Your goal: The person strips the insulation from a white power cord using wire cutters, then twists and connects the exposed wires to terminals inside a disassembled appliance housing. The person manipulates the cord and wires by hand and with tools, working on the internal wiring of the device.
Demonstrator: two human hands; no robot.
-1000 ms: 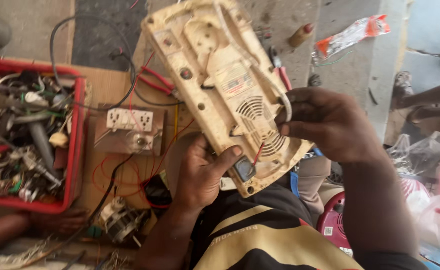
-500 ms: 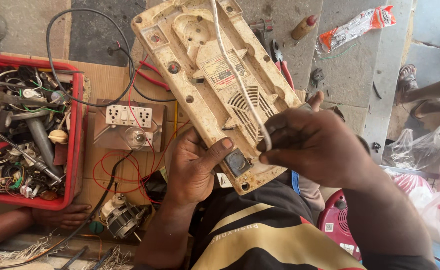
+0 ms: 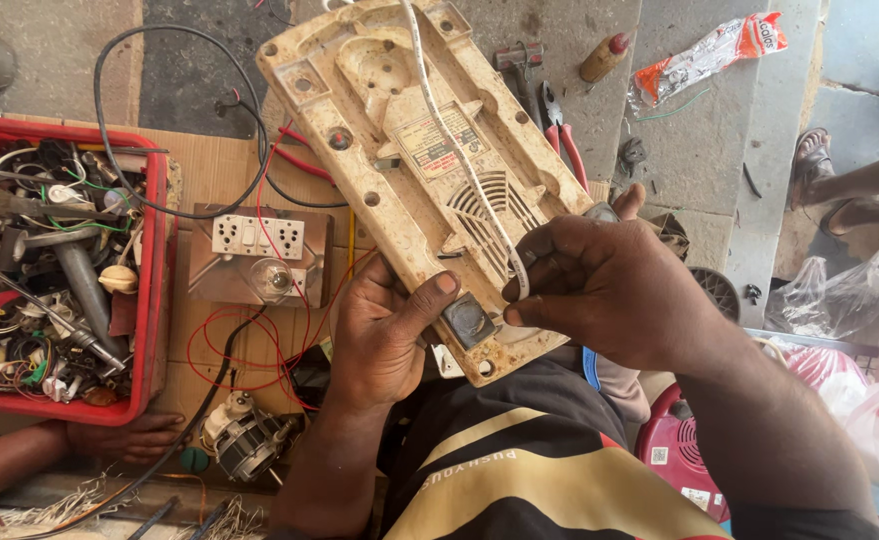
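Observation:
I hold a worn cream plastic appliance base [image 3: 389,140] tilted up in front of me, underside facing me, with a vent grille and a label on it. My left hand [image 3: 384,335] grips its lower left edge, thumb pressed beside a small dark square part [image 3: 469,320]. My right hand [image 3: 609,285] pinches a white cord [image 3: 459,150] that runs up along the base and off the top of the view.
A red tray [image 3: 154,300] of tools and wire scraps sits at left. A wooden test board [image 3: 259,255] with a switch plate and bulb lies on cardboard, with red wires. A small motor [image 3: 249,435], red-handled pliers [image 3: 564,135] and another person's hand [image 3: 124,435] are nearby.
My right hand slid from the base's right side onto its face and took the white cord between its fingers. The base shifted slightly left and up in view.

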